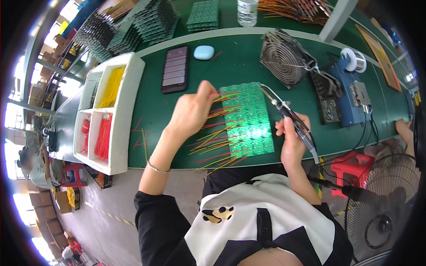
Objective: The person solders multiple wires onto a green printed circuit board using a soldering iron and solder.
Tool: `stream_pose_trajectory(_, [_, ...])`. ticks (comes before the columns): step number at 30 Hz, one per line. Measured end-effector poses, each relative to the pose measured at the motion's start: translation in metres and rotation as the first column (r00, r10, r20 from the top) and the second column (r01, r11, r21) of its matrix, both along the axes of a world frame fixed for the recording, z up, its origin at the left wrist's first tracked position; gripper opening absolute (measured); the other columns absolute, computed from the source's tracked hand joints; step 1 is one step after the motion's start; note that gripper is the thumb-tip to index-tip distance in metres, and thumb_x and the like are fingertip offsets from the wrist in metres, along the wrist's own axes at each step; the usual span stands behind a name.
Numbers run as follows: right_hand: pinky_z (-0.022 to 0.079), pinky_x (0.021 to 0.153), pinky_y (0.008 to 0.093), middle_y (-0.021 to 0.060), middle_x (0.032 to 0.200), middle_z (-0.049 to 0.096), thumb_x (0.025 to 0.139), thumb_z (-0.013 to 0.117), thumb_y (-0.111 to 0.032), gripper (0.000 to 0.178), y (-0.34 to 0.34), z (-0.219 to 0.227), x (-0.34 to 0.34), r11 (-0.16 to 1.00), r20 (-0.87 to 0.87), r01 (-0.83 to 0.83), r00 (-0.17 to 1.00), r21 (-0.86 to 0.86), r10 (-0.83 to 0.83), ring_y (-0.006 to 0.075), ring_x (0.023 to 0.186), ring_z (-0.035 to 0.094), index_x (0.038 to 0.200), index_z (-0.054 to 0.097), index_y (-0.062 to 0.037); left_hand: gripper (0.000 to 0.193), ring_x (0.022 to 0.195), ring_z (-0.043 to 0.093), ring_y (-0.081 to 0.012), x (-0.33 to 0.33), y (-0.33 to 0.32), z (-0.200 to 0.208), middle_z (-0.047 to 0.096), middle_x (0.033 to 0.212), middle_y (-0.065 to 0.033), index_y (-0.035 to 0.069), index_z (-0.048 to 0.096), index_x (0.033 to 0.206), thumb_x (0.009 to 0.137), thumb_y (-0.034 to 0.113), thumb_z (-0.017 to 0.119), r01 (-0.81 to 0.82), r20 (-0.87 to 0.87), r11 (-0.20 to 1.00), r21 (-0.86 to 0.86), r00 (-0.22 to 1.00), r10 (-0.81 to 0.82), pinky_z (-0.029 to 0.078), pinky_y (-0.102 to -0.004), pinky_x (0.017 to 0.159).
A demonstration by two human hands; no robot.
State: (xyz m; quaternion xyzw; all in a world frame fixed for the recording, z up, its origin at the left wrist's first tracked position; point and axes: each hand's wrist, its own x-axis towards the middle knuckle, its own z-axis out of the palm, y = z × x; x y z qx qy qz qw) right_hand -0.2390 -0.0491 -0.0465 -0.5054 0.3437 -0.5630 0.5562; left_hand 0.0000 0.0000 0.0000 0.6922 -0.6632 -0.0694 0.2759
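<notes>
On the green bench [155, 115], right in front of the person, there lay the circuit board panel [255, 135], bright green and catching a glare near its middle! Red and yellow wires [213, 138] fanned out over its left edge, their inner ends on the panel. And the left hand [191, 113]? Up at the panel's upper left corner, fingers pinching at the topmost wires, though exactly which strand was too small to tell! Across on the other side, the right hand [293, 139] had its fingers closed around the soldering iron [298, 126], the tip angled up to the panel's upper right corner; whether it touched, one could not tell.

Out left stood the white tray [123, 133], yellow strands in one compartment, red in others, with a few loose pieces just beside it. Beyond the hands: a phone [175, 68], a pale blue case [204, 52], a small fan [284, 62], and, far right, a spool [354, 60] on a blue stand!
</notes>
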Motion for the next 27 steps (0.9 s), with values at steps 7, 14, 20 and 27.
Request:
stream_pose_trajectory(7, [0.044, 0.053, 0.0206, 0.0102, 0.073, 0.059, 0.085, 0.058, -0.010, 0.018, -0.007, 0.003, -0.017, 0.996, -0.013, 0.033, 0.999, -0.089, -0.034, 0.0099, 0.057, 0.053, 0.095, 0.048, 0.0016, 0.013, 0.055, 0.054, -0.0335, -0.032, -0.033, -0.005, 0.052, 0.057, -0.0138, 0.002, 0.042, 0.083, 0.087, 0.013, 0.049, 0.092, 0.098, 0.996, 0.004, 0.991, -0.092, 0.038, -0.0391, 0.047])
stream_pose_trajectory(14, [0.048, 0.066, 0.0285, 0.0080, 0.066, 0.054, 0.086, 0.055, -0.014, 0.018, -0.006, -0.001, -0.025, 0.998, -0.008, 0.062, 0.998, 0.019, -0.061, 0.0116, 0.054, 0.050, 0.093, 0.045, 0.0000, 0.014, 0.056, 0.053, -0.0347, -0.036, -0.047, -0.024, 0.053, 0.060, -0.0155, 0.002, 0.043, 0.083, 0.089, 0.015, 0.045, 0.128, 0.023, 0.978, -0.166, 0.992, -0.126, 0.039, -0.0394, 0.050])
stream_pose_trajectory(20, [0.045, 0.054, 0.0215, 0.0105, 0.073, 0.058, 0.084, 0.059, -0.013, 0.021, -0.004, -0.003, -0.021, 0.999, 0.044, 0.001, 0.999, 0.037, -0.003, 0.0108, 0.058, 0.054, 0.093, 0.047, 0.0008, 0.010, 0.056, 0.053, -0.0335, -0.029, -0.042, -0.016, 0.055, 0.060, -0.0123, 0.002, 0.044, 0.086, 0.089, 0.010, 0.044, 0.081, -0.087, 0.995, -0.051, 0.993, -0.085, 0.041, -0.0358, 0.052])
stream_pose_trajectory(27, [0.045, 0.053, 0.0208, 0.0105, 0.074, 0.058, 0.084, 0.060, -0.012, 0.020, -0.003, -0.002, -0.013, 0.998, 0.065, -0.019, 0.998, 0.054, 0.016, 0.0101, 0.058, 0.054, 0.093, 0.047, 0.0011, 0.010, 0.059, 0.055, -0.0325, -0.028, -0.037, -0.016, 0.054, 0.067, -0.0132, 0.003, 0.041, 0.081, 0.082, 0.005, 0.051, 0.098, 0.070, 0.966, -0.240, 0.994, -0.083, 0.042, -0.0386, 0.048])
